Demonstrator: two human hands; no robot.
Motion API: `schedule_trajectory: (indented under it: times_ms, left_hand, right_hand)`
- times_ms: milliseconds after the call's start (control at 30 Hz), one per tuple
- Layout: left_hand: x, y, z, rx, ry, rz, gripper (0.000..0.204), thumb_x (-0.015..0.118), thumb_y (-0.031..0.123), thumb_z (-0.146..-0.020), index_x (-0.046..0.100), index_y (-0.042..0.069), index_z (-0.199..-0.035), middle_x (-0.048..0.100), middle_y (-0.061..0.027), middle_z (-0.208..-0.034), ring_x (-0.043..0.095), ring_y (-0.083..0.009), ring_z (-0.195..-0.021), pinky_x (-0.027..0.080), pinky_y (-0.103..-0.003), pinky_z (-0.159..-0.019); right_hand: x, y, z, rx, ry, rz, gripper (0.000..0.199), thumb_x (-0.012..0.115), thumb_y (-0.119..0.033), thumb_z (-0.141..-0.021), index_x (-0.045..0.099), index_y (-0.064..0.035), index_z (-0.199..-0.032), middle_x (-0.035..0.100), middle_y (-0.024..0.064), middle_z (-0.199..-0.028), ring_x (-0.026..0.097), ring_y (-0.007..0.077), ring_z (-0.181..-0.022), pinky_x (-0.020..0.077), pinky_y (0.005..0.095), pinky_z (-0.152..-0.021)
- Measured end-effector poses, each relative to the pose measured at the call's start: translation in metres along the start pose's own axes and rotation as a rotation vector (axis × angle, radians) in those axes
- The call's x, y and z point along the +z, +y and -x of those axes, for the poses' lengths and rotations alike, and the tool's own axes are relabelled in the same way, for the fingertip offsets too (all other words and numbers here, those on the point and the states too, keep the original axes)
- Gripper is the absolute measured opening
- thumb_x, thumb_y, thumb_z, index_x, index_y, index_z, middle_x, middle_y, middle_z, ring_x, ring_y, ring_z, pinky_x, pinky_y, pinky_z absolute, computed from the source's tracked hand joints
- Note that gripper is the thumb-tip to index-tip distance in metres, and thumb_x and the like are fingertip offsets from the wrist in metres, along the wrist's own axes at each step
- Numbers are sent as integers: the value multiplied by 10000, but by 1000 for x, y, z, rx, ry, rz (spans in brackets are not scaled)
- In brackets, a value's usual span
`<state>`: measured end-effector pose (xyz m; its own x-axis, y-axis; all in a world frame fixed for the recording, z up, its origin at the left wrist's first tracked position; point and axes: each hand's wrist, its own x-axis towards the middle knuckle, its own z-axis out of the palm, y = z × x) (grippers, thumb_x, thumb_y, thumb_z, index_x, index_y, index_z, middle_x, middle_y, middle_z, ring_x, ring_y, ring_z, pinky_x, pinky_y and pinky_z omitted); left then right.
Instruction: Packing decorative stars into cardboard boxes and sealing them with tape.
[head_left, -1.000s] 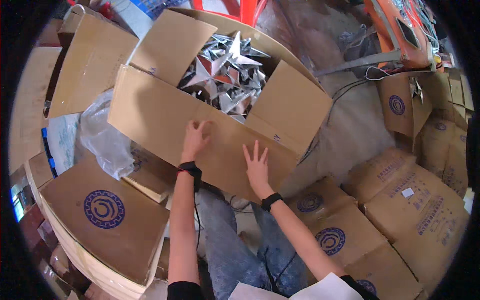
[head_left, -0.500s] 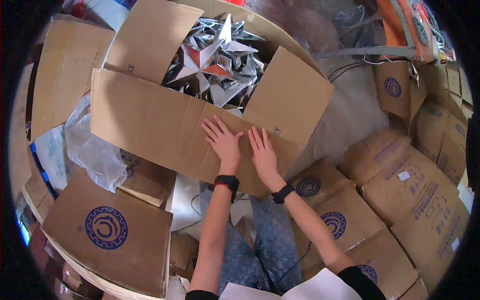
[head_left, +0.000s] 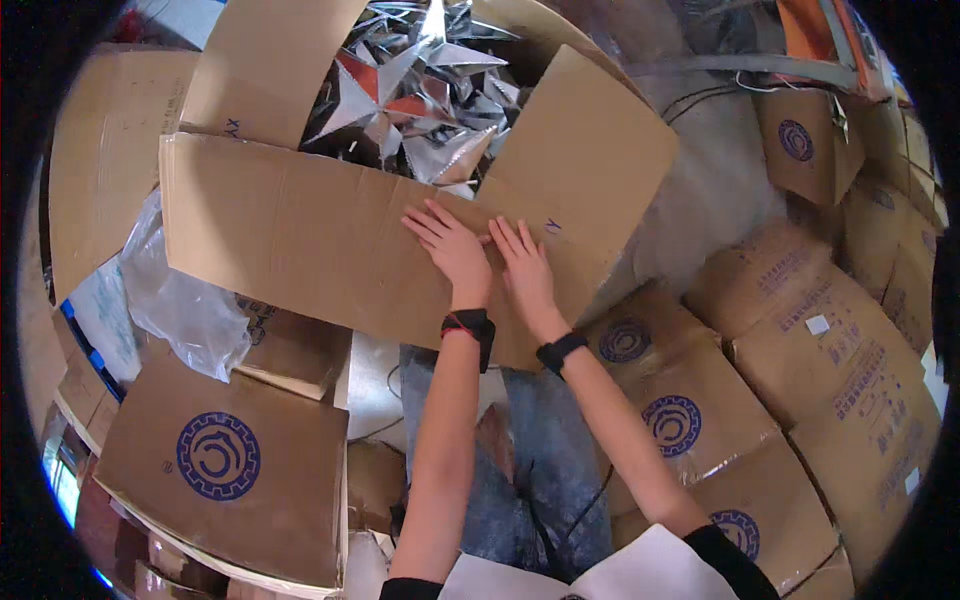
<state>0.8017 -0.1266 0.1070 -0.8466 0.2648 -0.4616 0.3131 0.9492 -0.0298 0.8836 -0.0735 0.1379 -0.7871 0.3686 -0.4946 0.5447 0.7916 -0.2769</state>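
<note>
A large cardboard box (head_left: 300, 215) stands open in front of me, its flaps folded outward. Inside lie several shiny silver star-shaped pieces (head_left: 440, 55), some with red reflections or faces. My left hand (head_left: 455, 250) rests on the box's near flap, fingers stretched and slightly spread. Close beside it, my right hand (head_left: 525, 275) also lies flat on the cardboard, near where the right flap (head_left: 585, 150) meets the near one. Neither hand holds anything. Each wrist wears a dark band.
Closed cardboard boxes with blue round marks stand at the lower left (head_left: 270, 390) and along the right (head_left: 690, 340). A clear plastic bag (head_left: 185, 285) hangs left of the open box. An orange and grey frame (head_left: 820, 50) stands at the far right, with cables nearby.
Both hands stay on the near flap; the left one has shifted slightly right, closer to the other. The open box appears higher in view, its star pieces shifted up and left.
</note>
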Motion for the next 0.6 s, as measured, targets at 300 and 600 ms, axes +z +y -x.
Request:
schedule_trajectory:
  times_ms: [300,600]
  left_hand:
    - [6,-10,12,370,35,206,791,639,241,-667,216,83,-1317,146,-193,-1367,193,-360,-1246,332,-383,-940]
    - [3,-10,11,383,49,298,651,539,91,-723,253,108,-1307,170,-176,-1364,216,-355,-1237,366,-401,-902]
  right_hand:
    - [-4,2,-6,18,-39,-30,542,472,-101,-773,304,-142,-1286,306,-5,-1331,307,251,-1203,290,531,-930]
    - [-11,37,-5,-125,15,-423,436,466,-35,-746,442,-69,-1180,380,96,-1281,366,280,-1166,350,357,-919]
